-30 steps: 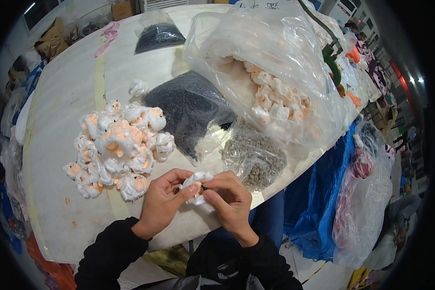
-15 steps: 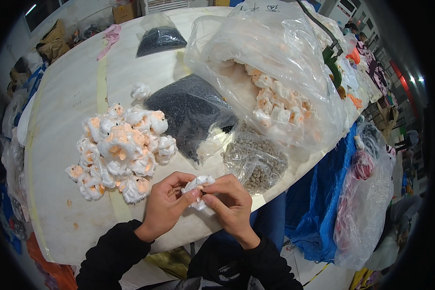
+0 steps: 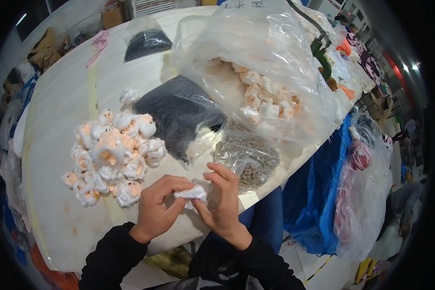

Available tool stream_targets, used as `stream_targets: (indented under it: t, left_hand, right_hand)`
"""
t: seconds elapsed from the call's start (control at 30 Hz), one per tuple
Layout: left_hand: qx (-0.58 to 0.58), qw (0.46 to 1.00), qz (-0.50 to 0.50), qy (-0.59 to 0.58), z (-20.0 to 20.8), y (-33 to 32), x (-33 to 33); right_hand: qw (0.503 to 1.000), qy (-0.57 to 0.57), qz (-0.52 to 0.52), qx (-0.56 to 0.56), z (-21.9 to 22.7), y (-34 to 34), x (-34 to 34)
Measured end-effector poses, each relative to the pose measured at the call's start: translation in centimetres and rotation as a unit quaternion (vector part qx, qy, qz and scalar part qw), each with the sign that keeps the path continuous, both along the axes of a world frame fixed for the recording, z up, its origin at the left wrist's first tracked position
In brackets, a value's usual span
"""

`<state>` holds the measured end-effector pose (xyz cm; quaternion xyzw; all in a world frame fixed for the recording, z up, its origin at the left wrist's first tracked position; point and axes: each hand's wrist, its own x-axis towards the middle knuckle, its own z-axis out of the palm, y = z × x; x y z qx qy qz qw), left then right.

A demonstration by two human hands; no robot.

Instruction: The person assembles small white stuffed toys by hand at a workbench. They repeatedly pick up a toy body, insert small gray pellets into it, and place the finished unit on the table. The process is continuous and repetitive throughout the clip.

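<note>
Near the table's front edge, my left hand pinches a small white fluffy plush piece between thumb and fingers. My right hand is beside it, its thumb touching the lower side of the piece while the other fingers are raised and spread. To the left lies a heap of white and peach plush pieces, some with small dark eyes. A clear bag of small grey-brown parts is just beyond my right hand. Further back lies an opened clear bag of small black parts.
A large clear plastic bag holding more plush pieces fills the right part of the table. At the back are another bag of black parts and a pink strip. Blue sheeting hangs at the right.
My right fingers have lifted and spread away from the plush piece, leaving the thumb against it. The piece is turned, with its plain white side up. The whole view has shifted slightly.
</note>
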<state>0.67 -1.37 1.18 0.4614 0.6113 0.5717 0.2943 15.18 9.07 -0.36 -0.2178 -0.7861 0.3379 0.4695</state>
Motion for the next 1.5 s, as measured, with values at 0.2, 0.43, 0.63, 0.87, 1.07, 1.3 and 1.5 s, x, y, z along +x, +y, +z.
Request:
stream_targets:
  t: [0.2,0.43,0.63,0.87,1.07,1.3,1.5]
  left_hand:
    - [0.091,0.984,-0.017,0.152,1.0,0.3,0.5]
    - [0.114,0.973,-0.011,0.202,0.9,-0.5,1.2]
    - [0.118,0.967,0.012,0.227,1.2,-0.7,1.6]
    - [0.096,0.957,0.056,0.266,1.8,0.2,1.0]
    - [0.135,0.940,0.041,0.312,1.0,-0.2,0.2]
    - [0.168,0.924,0.028,0.341,1.0,-0.4,0.2]
    - [0.203,0.908,-0.027,0.364,1.8,-0.4,0.1]
  right_hand:
    - [0.996,-0.042,0.022,0.069,-0.7,0.3,1.3]
    - [0.996,-0.004,0.010,0.089,-0.9,0.3,1.3]
    - [0.992,-0.061,0.003,0.114,-0.1,0.0,1.7]
    - [0.985,-0.057,0.001,0.165,-0.7,0.3,1.3]
    - [0.983,-0.034,-0.016,0.180,-1.0,-0.1,1.1]
    - [0.984,-0.013,-0.014,0.174,-0.5,-0.1,1.3]
    - [0.983,0.017,-0.021,0.181,-1.0,0.0,1.6]
